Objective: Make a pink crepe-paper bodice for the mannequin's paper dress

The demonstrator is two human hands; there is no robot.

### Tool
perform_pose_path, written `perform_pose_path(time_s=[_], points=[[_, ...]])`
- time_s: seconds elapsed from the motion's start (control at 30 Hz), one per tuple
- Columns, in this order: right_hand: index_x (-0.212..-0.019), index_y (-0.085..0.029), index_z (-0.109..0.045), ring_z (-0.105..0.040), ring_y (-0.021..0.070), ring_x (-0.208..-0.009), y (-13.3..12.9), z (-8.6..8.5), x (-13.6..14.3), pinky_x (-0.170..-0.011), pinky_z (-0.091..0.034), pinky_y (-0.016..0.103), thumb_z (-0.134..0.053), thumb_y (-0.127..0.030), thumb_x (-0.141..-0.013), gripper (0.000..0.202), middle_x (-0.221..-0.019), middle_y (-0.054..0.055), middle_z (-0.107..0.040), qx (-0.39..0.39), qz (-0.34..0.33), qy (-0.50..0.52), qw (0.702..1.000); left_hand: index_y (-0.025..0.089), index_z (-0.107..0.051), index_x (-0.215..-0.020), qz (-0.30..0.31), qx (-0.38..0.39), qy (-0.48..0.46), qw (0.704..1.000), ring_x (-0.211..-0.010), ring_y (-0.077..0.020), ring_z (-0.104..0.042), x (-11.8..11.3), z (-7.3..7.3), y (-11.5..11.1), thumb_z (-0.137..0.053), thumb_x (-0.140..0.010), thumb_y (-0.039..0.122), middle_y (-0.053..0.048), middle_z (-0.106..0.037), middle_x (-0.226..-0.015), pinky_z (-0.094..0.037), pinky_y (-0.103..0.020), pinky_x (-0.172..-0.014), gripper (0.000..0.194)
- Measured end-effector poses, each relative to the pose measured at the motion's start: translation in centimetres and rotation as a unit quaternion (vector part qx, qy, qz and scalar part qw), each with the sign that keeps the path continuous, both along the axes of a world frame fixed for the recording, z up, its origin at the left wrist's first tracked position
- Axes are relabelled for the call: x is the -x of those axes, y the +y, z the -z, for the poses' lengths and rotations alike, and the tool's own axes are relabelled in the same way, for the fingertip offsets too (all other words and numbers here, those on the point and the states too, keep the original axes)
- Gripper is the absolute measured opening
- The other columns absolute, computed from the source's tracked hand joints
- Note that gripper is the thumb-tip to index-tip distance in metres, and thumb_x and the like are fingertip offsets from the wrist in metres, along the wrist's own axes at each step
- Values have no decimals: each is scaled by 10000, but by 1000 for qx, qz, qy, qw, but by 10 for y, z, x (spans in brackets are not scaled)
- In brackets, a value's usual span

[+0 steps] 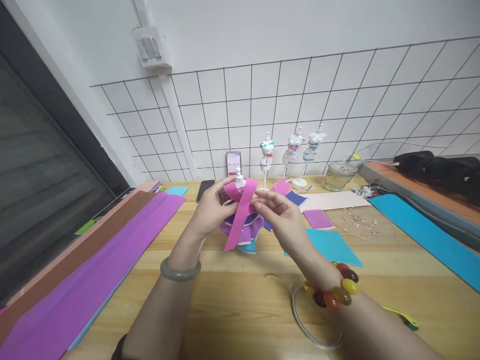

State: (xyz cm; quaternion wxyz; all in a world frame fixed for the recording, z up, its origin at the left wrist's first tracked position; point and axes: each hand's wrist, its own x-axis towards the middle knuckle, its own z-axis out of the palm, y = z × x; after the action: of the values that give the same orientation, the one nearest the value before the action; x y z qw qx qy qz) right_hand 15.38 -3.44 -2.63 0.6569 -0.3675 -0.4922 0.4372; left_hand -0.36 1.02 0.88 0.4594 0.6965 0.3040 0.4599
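Observation:
A small white dress form (239,181) stands upright between my hands, with only its neck and upper chest showing. A pink crepe-paper strip (243,212) wraps around its top and crosses over the front, one end hanging down to the left. Below it is a layered paper skirt (245,234) in dark blue, purple and light blue. My left hand (213,209) is closed around the form's left side, its thumb on the strip. My right hand (282,219) pinches at the strip's right side with thumb and fingers; the exact grip is partly hidden.
Three more small dress forms (267,156) stand behind, near a phone showing a timer (233,162) and a glass jar (339,177). Long paper sheets lie left (93,265) and right (423,232). A blue paper piece (335,246), a plate of beads (362,225) and a yellow-handled tool (403,317) lie rightward.

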Motion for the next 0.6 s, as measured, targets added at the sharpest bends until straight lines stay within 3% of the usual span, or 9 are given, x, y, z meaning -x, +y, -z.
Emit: perform_pose_path(time_s=[0.17,0.3,0.43,0.6], points=[[-1186,-218,-521,-640,155,-664,-6,-7,6,-614,-518,303,-746,-325,-722,527,-772,-1,-713,29,27,31,999,210,-553,-1225,-14,-16,-12,1000,-1073,-230,-620,-2,6,1,-752,-694,231,-88,-638,-1210,-518,-345,-905,567],[-1276,-220,-434,-511,82,-460,-10,-8,9,-421,-402,227,-801,-297,-659,722,-782,-18,-699,53,8,59,997,191,-534,-1250,-2,-9,-36,999,-1115,-226,-600,-2,10,4,-744,-698,191,-106,-602,-1267,-488,-352,-963,591],[-1330,-214,-405,-426,63,-392,-13,-6,9,-378,-326,208,-781,-292,-686,750,-636,-71,-632,51,-10,64,997,194,-531,-1256,9,-18,-50,999,-1113,-226,-600,-3,14,7,-734,-706,185,-106,-611,-1252,-482,-362,-965,586],[-1357,-214,-370,-427,65,-381,-12,-3,8,-376,-319,214,-778,-272,-684,789,-659,-69,-634,54,3,63,997,197,-540,-1260,1,-44,-39,998,-1052,-218,-618,-3,17,9,-710,-725,185,-102,-642,-1193,-482,-375,-941,562]])
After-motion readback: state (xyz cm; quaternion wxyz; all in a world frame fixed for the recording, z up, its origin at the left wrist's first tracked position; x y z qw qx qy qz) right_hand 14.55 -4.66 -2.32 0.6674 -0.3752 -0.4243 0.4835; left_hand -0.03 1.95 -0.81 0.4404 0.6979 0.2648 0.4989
